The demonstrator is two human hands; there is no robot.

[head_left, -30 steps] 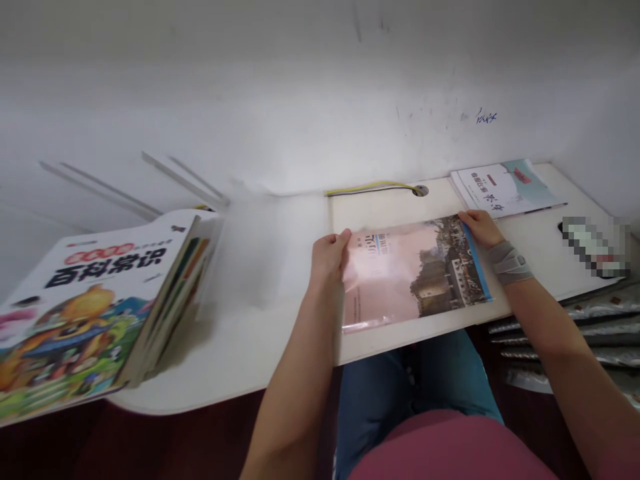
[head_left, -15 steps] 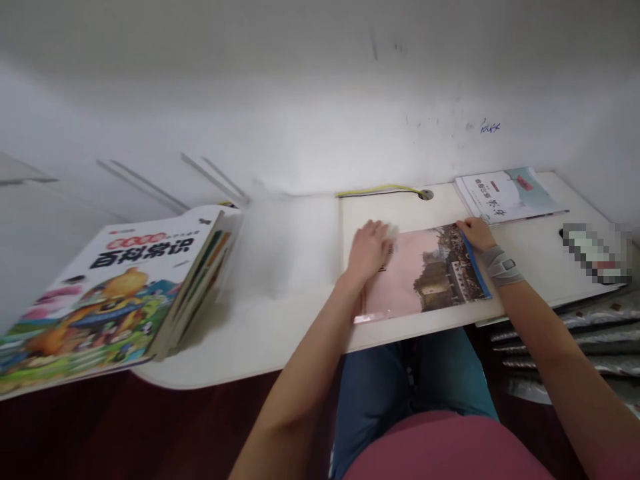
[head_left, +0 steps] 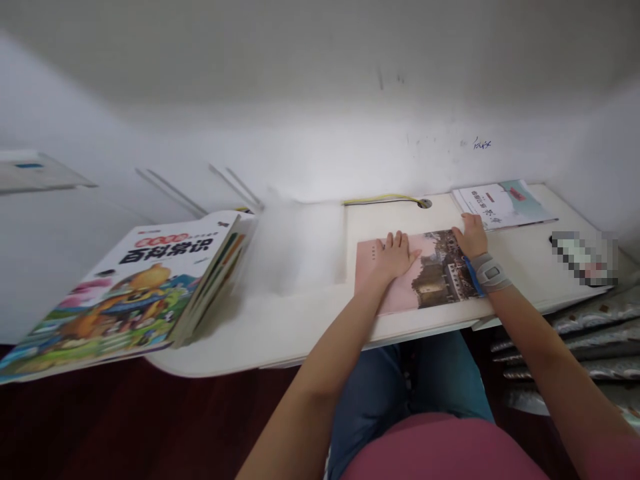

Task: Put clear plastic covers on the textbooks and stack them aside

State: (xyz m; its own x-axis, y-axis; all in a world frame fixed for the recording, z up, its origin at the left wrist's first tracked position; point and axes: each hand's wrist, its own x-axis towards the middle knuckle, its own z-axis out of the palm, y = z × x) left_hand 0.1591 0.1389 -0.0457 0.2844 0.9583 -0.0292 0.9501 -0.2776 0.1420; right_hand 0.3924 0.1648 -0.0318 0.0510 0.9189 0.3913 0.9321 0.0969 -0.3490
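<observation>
Pink book (head_left: 429,277) partly hidden beneath left hand (head_left: 395,257), right hand (head_left: 473,240); each grip apart.

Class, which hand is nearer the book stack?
Left. The left hand is on the pink book, right of the book stack; the right hand is farther right.

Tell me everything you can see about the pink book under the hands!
The pink book lies flat and shut near the front edge of the white desk. It looks like paper, with a pink cover showing a brown, stone-like building and busy, darker artwork at the right. A blue strip runs along its right end. The left hand rests spread on the cover, hiding some of it; the right hand is at its upper right corner.
</observation>
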